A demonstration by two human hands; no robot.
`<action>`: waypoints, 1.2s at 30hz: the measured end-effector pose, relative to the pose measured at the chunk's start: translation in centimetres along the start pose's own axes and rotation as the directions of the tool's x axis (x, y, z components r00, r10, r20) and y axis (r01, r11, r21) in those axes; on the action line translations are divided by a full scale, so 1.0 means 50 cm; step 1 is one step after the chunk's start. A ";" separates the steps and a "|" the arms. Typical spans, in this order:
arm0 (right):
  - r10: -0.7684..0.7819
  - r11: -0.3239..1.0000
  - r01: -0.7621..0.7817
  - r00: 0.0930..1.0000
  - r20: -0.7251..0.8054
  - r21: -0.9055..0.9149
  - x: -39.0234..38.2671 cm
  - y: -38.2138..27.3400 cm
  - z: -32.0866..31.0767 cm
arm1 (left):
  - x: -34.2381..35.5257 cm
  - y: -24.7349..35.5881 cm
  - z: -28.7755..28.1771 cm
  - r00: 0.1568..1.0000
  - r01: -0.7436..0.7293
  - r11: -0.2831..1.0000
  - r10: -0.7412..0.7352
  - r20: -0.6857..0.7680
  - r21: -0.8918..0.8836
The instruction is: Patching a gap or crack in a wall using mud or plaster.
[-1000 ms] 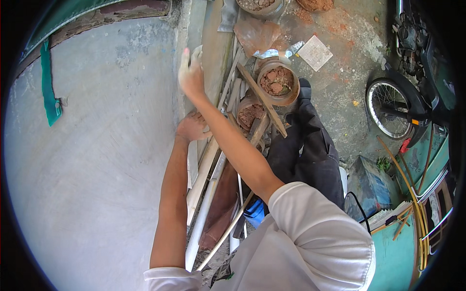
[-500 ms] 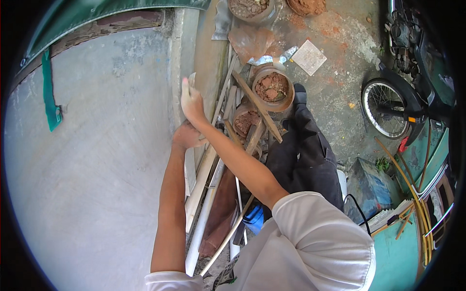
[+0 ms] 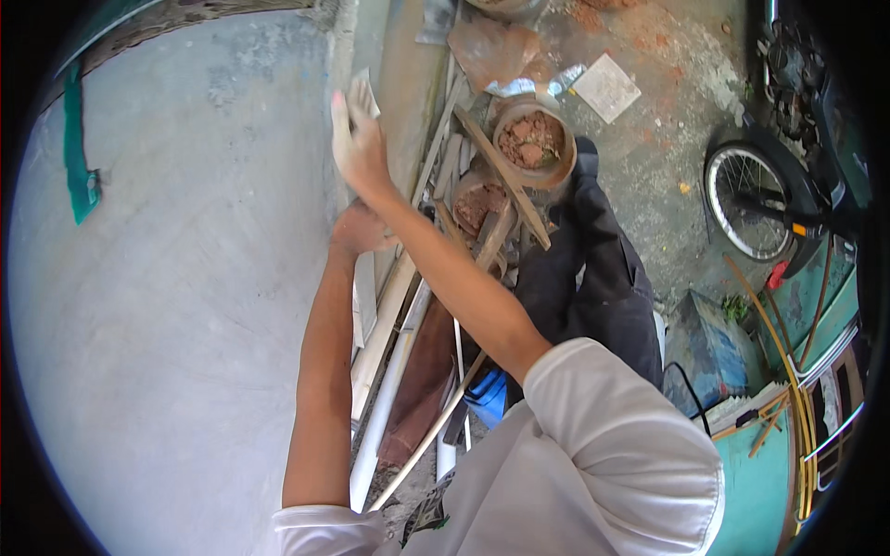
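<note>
- Far left, a green strap (image 3: 78,148) runs down the grey wall (image 3: 185,306).
- Our left hand (image 3: 359,229) is at the wall's right edge; our right forearm (image 3: 454,283) crosses just beside it, and with its fingers partly hidden we cannot tell how open that grip is or what it has.
- Our right hand (image 3: 362,156) reaches farther up the same edge, thumb apart from the fingers; its grip has a pale flat piece (image 3: 368,96), which shows by the fingertips, against the edge.
- Near our hands we see a white pipe (image 3: 391,394), then a wooden plank (image 3: 505,181) slanting beside a round pot (image 3: 559,174) of reddish soil (image 3: 530,141).
- Our dark trousers (image 3: 603,250) come next, with a square tile (image 3: 607,88) on the floor (image 3: 663,208) beyond.
- Far right stands a motorbike (image 3: 811,153).
</note>
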State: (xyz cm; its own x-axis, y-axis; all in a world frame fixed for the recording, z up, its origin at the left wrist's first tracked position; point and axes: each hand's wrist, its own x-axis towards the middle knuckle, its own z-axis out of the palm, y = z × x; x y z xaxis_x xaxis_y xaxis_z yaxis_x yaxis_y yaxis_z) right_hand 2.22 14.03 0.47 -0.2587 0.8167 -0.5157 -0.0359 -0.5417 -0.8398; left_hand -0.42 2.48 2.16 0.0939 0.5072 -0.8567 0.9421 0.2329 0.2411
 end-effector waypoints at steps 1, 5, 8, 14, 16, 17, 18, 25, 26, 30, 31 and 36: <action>0.089 0.994 -0.097 0.987 0.135 0.052 -0.001 -0.001 -0.007 | -0.001 -0.002 0.003 0.997 0.025 0.999 -0.027 0.068 0.023; -0.431 0.868 0.326 0.871 -0.238 -0.375 0.035 -0.019 -0.004 | 0.010 -0.009 0.009 0.864 -0.149 0.989 0.129 -0.486 -0.001; -0.100 0.995 0.098 0.993 -0.061 -0.034 0.048 -0.044 -0.005 | -0.001 -0.004 0.011 0.933 -0.138 0.968 0.197 -0.302 0.208; 0.016 0.998 -0.007 0.988 0.156 -0.060 0.027 -0.078 -0.046 | 0.007 -0.007 0.005 0.927 -0.095 0.991 0.124 -0.355 0.097; 0.176 0.979 -0.180 0.983 0.046 0.092 0.065 -0.064 -0.029 | 0.007 -0.006 0.015 0.855 -0.168 0.937 0.292 -0.428 0.306; 0.177 0.982 -0.182 0.980 0.088 0.044 0.112 -0.054 -0.016 | 0.011 -0.007 0.018 0.917 -0.166 0.944 0.254 -0.308 0.283; 0.147 0.987 -0.153 0.983 0.110 0.049 0.130 -0.039 0.000 | 0.010 -0.008 0.021 0.941 -0.172 0.950 0.237 -0.243 0.262; 0.070 0.996 -0.079 0.979 -0.192 -0.040 0.198 -0.017 0.002 | 0.014 -0.013 0.020 0.852 -0.235 0.922 0.348 -0.390 0.308; 0.130 0.990 -0.135 0.985 -0.117 -0.037 0.202 -0.025 -0.007 | 0.014 -0.011 0.019 0.867 -0.247 0.926 0.343 -0.362 0.285; -0.227 0.970 0.219 0.971 -0.069 -0.110 0.220 -0.041 -0.008 | 0.012 -0.005 0.016 0.896 -0.186 0.939 0.283 -0.342 0.289; -0.216 0.974 0.206 0.971 -0.108 -0.090 0.223 -0.036 -0.006 | 0.008 -0.001 0.016 0.887 -0.203 0.938 0.298 -0.353 0.282; -0.169 0.979 0.156 0.981 -0.097 -0.130 0.236 -0.032 0.003 | 0.006 0.009 0.003 0.829 -0.267 0.919 0.372 -0.417 0.289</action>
State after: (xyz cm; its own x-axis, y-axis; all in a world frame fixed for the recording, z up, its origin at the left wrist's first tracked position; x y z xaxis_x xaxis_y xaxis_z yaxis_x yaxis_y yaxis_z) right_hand -0.92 24.53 -4.24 -0.1542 0.9118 -0.3805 0.0499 -0.3774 -0.9247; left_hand 0.10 2.63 1.93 0.2942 0.8531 -0.4310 0.9340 -0.1610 0.3189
